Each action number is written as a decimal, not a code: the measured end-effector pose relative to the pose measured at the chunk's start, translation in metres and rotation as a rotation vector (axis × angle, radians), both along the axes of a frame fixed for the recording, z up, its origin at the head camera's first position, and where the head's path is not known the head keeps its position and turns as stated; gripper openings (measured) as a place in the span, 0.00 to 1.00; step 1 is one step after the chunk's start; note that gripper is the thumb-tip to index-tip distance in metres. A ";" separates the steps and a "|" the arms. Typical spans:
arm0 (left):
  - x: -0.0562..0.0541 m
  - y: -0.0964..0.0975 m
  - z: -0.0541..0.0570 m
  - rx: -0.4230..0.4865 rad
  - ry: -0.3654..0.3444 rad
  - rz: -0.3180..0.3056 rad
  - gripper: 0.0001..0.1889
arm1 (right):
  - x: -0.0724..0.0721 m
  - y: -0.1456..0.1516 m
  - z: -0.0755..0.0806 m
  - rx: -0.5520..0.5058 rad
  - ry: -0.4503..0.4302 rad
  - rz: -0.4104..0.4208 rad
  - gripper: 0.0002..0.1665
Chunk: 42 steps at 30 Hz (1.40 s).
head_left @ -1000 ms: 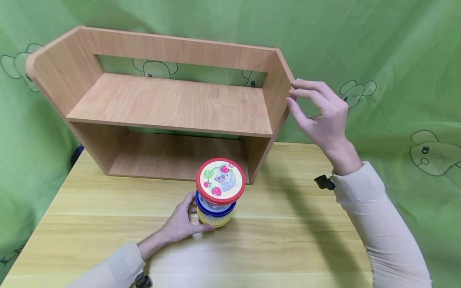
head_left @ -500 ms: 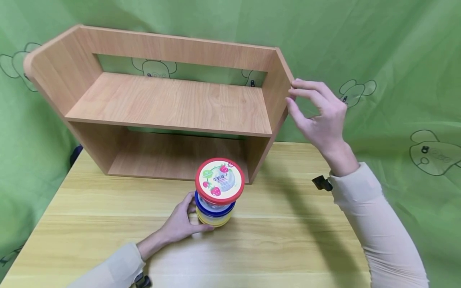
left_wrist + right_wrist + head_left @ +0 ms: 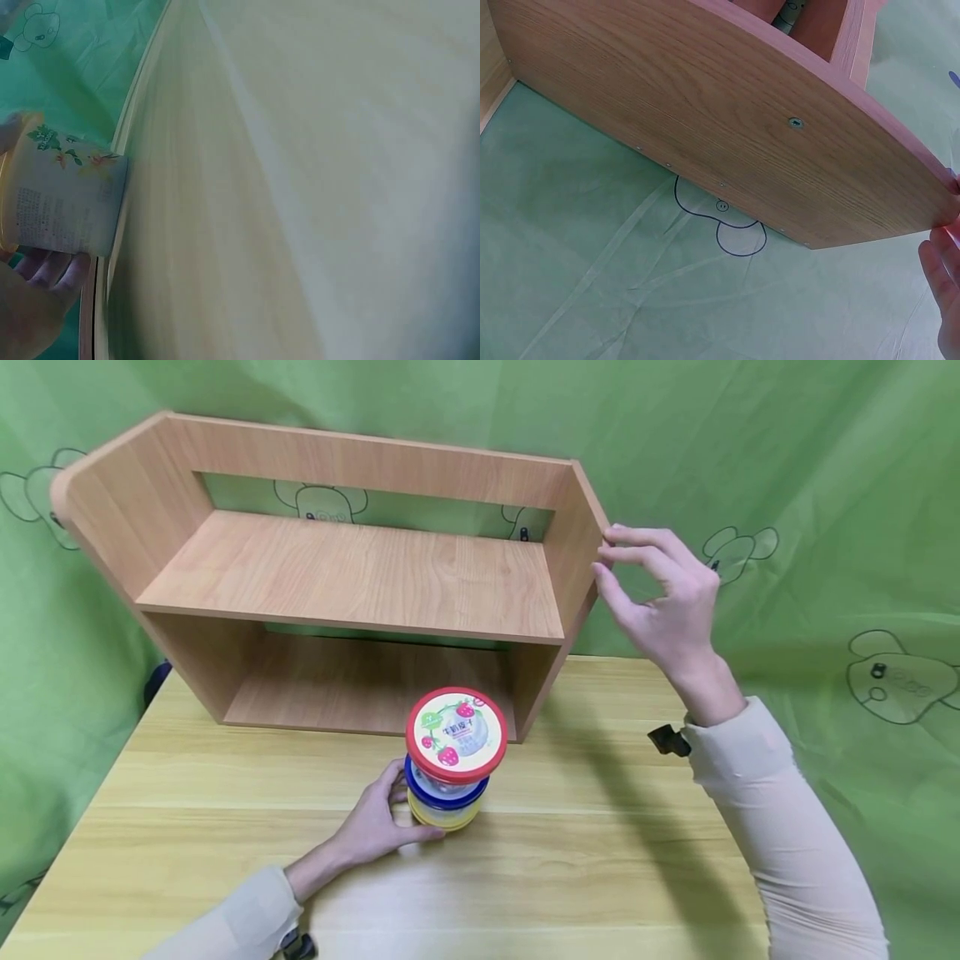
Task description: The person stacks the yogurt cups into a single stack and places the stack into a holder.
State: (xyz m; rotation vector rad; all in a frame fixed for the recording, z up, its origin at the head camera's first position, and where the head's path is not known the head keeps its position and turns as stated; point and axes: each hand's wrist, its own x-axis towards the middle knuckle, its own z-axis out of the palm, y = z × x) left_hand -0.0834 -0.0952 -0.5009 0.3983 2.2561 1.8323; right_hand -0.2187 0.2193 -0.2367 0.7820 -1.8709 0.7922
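Three lidded food tubs stand stacked on the table. The red-lidded tub [image 3: 457, 735], printed with strawberries, is on top; beneath it sits the blue-lidded tub [image 3: 448, 799], above the yellow-lidded tub [image 3: 442, 821]. My left hand [image 3: 375, 820] grips this lowest tub from the left, thumb in front and fingers behind. In the left wrist view, the yellow-lidded tub [image 3: 71, 199] shows a pale, flower-printed wall. My right hand [image 3: 670, 597] rests fingertips against the front edge of the wooden shelf's right side panel [image 3: 581, 539]; the right wrist view shows fingers at that panel's [image 3: 705, 112] corner.
The two-tier wooden shelf [image 3: 352, 577] stands at the back of the table [image 3: 570, 877], close behind the tubs. A green curtain [image 3: 750, 443] with bear drawings hangs behind and at both sides.
The view shifts very slightly; both hands, the stacked tubs and the shelf keep their places relative to one another.
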 end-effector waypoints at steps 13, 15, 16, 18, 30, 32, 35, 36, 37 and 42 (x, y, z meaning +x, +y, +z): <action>0.001 -0.001 0.003 0.032 0.075 0.021 0.50 | 0.000 0.001 0.002 0.017 0.005 0.007 0.07; 0.001 -0.002 0.006 0.028 0.074 0.028 0.49 | 0.000 0.001 0.002 0.018 0.005 0.008 0.07; 0.001 -0.003 0.008 0.023 0.079 0.030 0.49 | 0.000 0.001 0.001 0.018 0.004 0.009 0.07; 0.001 -0.005 0.012 0.021 0.079 0.038 0.48 | 0.000 0.001 0.001 0.020 0.004 0.010 0.07; 0.002 -0.020 0.029 -0.020 0.114 0.091 0.53 | -0.001 0.002 0.002 0.012 0.001 0.011 0.08; 0.002 -0.022 0.033 -0.030 0.121 0.102 0.52 | 0.000 0.002 0.002 0.011 0.002 0.010 0.07; 0.002 -0.025 0.039 -0.041 0.136 0.113 0.51 | 0.000 0.001 0.002 0.011 0.003 0.008 0.07; 0.002 -0.026 0.040 -0.046 0.143 0.115 0.51 | 0.000 0.001 0.002 0.012 0.003 0.007 0.07; 0.002 -0.027 0.042 -0.050 0.151 0.118 0.50 | 0.000 0.001 0.002 0.012 0.004 0.005 0.07; 0.001 -0.031 0.054 -0.081 0.173 0.130 0.50 | 0.000 0.002 0.002 0.017 0.002 0.001 0.07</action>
